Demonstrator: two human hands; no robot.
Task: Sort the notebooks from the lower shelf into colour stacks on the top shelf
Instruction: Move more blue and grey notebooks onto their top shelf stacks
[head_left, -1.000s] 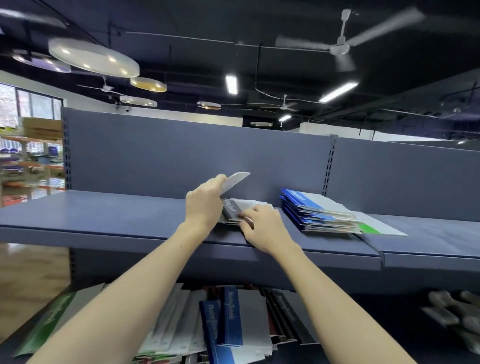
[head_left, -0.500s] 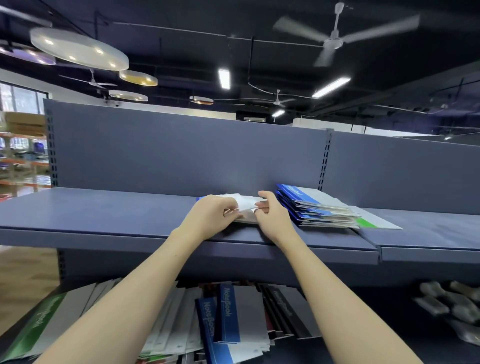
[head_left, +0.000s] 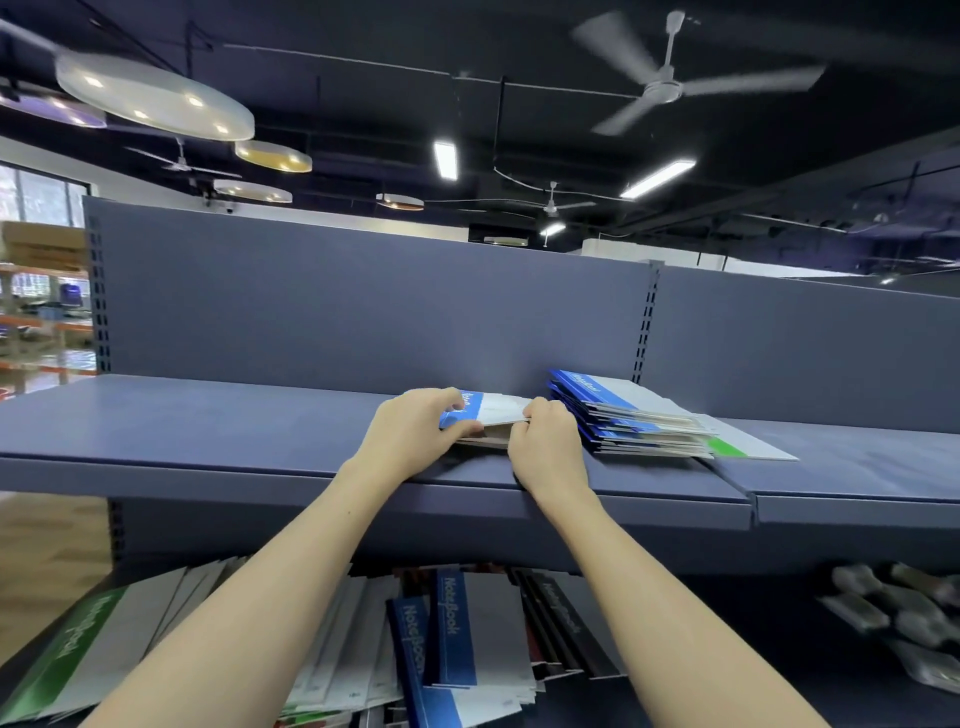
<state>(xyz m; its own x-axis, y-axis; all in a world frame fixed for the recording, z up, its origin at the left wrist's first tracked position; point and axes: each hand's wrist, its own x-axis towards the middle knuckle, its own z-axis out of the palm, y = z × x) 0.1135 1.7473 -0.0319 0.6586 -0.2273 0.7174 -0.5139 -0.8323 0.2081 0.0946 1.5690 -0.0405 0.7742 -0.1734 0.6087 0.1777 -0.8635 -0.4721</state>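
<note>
Both hands are now pinching a thin blue-and-white notebook (head_left: 480, 410) lying flat, no longer lifted, just left of the blue paper stack (head_left: 623, 415) on the grey metal top shelf (head_left: 208, 415): left hand (head_left: 415, 436) gripping its blue spine, right hand (head_left: 545, 441) its edge. It probably belongs on that stack. What lies beneath it is hidden; the lower-shelf notebooks (head_left: 457, 639) are partly cut off.

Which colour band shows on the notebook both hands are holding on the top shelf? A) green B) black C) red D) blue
D: the notebook gripped between the left hand and right hand has a blue band by its spine, like the blue stack beside it on the top shelf.
</note>
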